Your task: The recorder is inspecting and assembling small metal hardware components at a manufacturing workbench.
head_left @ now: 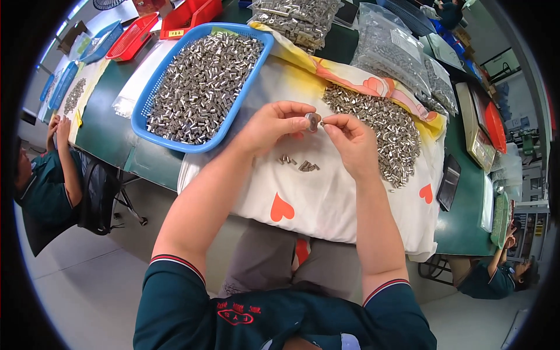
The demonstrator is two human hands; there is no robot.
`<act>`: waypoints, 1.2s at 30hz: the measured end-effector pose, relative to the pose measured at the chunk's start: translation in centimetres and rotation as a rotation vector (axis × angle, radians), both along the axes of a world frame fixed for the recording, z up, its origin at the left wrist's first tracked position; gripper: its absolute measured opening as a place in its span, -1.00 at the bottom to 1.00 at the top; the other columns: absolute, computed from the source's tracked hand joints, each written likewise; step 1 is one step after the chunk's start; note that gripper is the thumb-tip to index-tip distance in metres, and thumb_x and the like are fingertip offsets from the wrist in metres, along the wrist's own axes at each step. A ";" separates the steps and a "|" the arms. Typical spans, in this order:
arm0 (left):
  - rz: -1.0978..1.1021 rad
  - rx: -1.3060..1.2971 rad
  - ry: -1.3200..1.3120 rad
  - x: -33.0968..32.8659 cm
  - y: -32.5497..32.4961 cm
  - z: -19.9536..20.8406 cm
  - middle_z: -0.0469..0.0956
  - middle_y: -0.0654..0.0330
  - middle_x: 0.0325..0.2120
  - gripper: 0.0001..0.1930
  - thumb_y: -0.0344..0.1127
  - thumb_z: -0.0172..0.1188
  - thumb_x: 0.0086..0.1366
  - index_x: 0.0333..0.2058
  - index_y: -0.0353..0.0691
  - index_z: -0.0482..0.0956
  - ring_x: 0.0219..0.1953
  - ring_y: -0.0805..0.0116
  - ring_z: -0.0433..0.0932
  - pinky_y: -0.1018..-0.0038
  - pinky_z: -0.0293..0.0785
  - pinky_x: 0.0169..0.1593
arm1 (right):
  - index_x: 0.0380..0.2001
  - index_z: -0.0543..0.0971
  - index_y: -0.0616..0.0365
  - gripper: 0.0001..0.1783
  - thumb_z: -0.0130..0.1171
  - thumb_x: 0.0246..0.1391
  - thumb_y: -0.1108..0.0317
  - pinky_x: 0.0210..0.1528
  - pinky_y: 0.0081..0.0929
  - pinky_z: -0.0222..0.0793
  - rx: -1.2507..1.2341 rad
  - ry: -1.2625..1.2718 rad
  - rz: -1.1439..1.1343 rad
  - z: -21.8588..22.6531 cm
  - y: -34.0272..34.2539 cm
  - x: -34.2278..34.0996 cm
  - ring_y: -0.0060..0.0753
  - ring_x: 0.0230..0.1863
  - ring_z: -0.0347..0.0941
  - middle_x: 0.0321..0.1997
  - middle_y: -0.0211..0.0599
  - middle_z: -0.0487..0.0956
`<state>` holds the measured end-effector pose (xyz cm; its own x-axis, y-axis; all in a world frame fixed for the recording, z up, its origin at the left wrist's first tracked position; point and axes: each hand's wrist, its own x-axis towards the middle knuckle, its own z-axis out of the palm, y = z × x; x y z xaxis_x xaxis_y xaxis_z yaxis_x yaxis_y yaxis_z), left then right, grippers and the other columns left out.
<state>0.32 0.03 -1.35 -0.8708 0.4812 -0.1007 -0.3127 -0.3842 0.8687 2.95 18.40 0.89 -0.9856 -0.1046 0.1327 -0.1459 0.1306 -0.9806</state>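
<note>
My left hand (269, 127) pinches a small rounded metal block with a hole (313, 121) between thumb and fingers, above the white cloth (245, 198). Close beside it, my right hand (353, 143) has thumb and forefinger pressed together on a tiny metal piece (322, 123), mostly hidden by the fingertips. Below the hands lie two little groups of short metal cylinders (308, 167). A large pile of the same kind of cylinders (394, 131) spreads on the cloth to the right of my right hand.
A blue plastic basket (137, 119) full of metal cylinders stands left. Bags of metal parts (391, 49) lie at the back. Red trays (131, 38) sit far left. A dark flat case (448, 182) rests at right. People work at both sides.
</note>
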 end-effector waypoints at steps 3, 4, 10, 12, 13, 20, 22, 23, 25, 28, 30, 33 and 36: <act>-0.035 -0.071 0.058 0.0 0.2 0.6 0.53 0.21 -0.34 -0.68 -0.41 0.15 0.10 -0.13 -0.31 0.43 -0.34 0.54 0.48 0.62 0.40 -0.25 | -0.44 0.54 0.22 -0.90 0.13 -0.13 0.50 -0.35 -0.69 0.29 0.048 0.023 0.025 0.2 -0.1 0.3 -0.68 -0.47 0.35 -0.47 -0.45 0.53; -0.050 -0.102 0.062 0.0 0.2 0.7 0.53 0.21 -0.35 -0.68 -0.41 0.15 0.10 -0.13 -0.32 0.44 -0.34 0.54 0.48 0.62 0.40 -0.24 | -0.44 0.54 0.22 -0.90 0.13 -0.13 0.50 -0.35 -0.69 0.29 0.047 0.020 0.023 0.3 -0.2 0.3 -0.68 -0.47 0.35 -0.47 -0.45 0.53; -0.073 -0.116 0.065 0.0 0.2 0.6 0.53 0.20 -0.34 -0.69 -0.44 0.14 0.10 -0.14 -0.33 0.45 -0.33 0.55 0.49 0.63 0.41 -0.23 | -0.48 0.53 0.22 -0.91 0.14 -0.15 0.49 -0.35 -0.66 0.31 0.203 0.106 -0.024 0.8 -0.7 0.8 -0.63 -0.47 0.37 -0.49 -0.40 0.53; -0.076 -0.122 0.064 0.0 0.2 0.7 0.53 0.20 -0.34 -0.69 -0.44 0.14 0.10 -0.14 -0.33 0.45 -0.33 0.55 0.49 0.63 0.41 -0.23 | -0.48 0.53 0.22 -0.91 0.15 -0.16 0.48 -0.35 -0.65 0.31 0.215 0.105 -0.051 0.8 -0.6 0.9 -0.62 -0.47 0.38 -0.50 -0.39 0.53; -0.078 -0.107 0.070 0.1 0.3 0.9 0.53 0.20 -0.34 -0.69 -0.45 0.14 0.10 -0.14 -0.33 0.45 -0.33 0.55 0.49 0.64 0.41 -0.22 | -0.48 0.53 0.22 -0.91 0.15 -0.16 0.48 -0.35 -0.65 0.31 0.214 0.108 -0.051 0.8 -0.4 0.9 -0.62 -0.47 0.38 -0.50 -0.39 0.53; -0.086 -0.116 0.072 0.0 0.5 0.6 0.53 0.21 -0.35 -0.70 -0.45 0.14 0.10 -0.15 -0.33 0.46 -0.34 0.56 0.48 0.64 0.41 -0.22 | -0.48 0.53 0.22 -0.91 0.14 -0.16 0.49 -0.36 -0.64 0.32 0.229 0.113 -0.052 0.8 -0.5 0.9 -0.61 -0.47 0.39 -0.49 -0.38 0.53; -0.084 -0.117 0.069 0.0 0.4 0.4 0.53 0.21 -0.35 -0.71 -0.45 0.14 0.10 -0.15 -0.33 0.46 -0.34 0.57 0.48 0.64 0.41 -0.22 | -0.48 0.53 0.22 -0.91 0.14 -0.16 0.49 -0.36 -0.63 0.32 0.224 0.115 -0.053 0.9 -0.7 1.0 -0.59 -0.46 0.40 -0.49 -0.37 0.53; -0.080 -0.118 0.066 0.0 0.4 0.3 0.53 0.20 -0.35 -0.71 -0.45 0.15 0.10 -0.15 -0.34 0.46 -0.34 0.57 0.48 0.65 0.41 -0.22 | -0.49 0.52 0.21 -0.92 0.14 -0.17 0.50 -0.36 -0.62 0.33 0.270 0.175 -0.062 1.0 -0.9 1.1 -0.55 -0.46 0.41 -0.49 -0.35 0.52; -0.077 -0.107 0.059 0.0 0.5 0.4 0.53 0.21 -0.36 -0.71 -0.45 0.15 0.10 -0.16 -0.34 0.46 -0.35 0.57 0.48 0.65 0.41 -0.23 | -0.51 0.52 0.21 -0.93 0.13 -0.18 0.51 -0.36 -0.61 0.34 0.320 0.235 -0.070 1.0 -0.8 1.0 -0.52 -0.46 0.43 -0.49 -0.33 0.52; -0.070 -0.123 0.066 -0.1 0.6 0.3 0.53 0.23 -0.37 -0.71 -0.46 0.17 0.08 -0.17 -0.34 0.47 -0.36 0.58 0.48 0.66 0.41 -0.25 | -0.52 0.51 0.21 -0.93 0.13 -0.20 0.52 -0.36 -0.57 0.35 0.395 0.346 -0.056 0.8 -0.8 1.0 -0.43 -0.46 0.44 -0.50 -0.29 0.50; -0.070 -0.147 0.080 0.0 0.7 0.2 0.53 0.23 -0.38 -0.70 -0.46 0.18 0.07 -0.17 -0.34 0.47 -0.37 0.58 0.48 0.66 0.41 -0.26 | -0.52 0.50 0.21 -0.93 0.12 -0.21 0.52 -0.39 -0.55 0.34 0.657 0.517 -0.092 0.8 -1.0 1.1 -0.39 -0.47 0.44 -0.50 -0.27 0.50; -0.034 -0.276 0.134 0.1 0.7 0.5 0.53 0.24 -0.39 -0.70 -0.47 0.19 0.06 -0.18 -0.34 0.48 -0.38 0.59 0.48 0.67 0.41 -0.28 | -0.50 0.51 0.21 -0.91 0.12 -0.19 0.50 -0.42 -0.56 0.34 0.583 0.425 -0.078 0.5 -1.0 1.0 -0.41 -0.47 0.44 -0.48 -0.28 0.51; -0.053 -0.286 0.140 0.1 0.6 0.9 0.53 0.23 -0.39 -0.70 -0.47 0.20 0.06 -0.18 -0.35 0.48 -0.37 0.59 0.48 0.67 0.41 -0.28 | -0.47 0.52 0.20 -0.89 0.12 -0.17 0.50 -0.43 -0.60 0.32 0.439 0.241 -0.032 1.2 -0.6 1.3 -0.47 -0.48 0.44 -0.48 -0.30 0.52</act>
<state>0.47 0.64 -0.47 -0.8603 0.4955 -0.1198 -0.1959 -0.1045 0.9750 4.25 17.84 2.09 -0.9361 -0.1716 0.3069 -0.3503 0.5315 -0.7712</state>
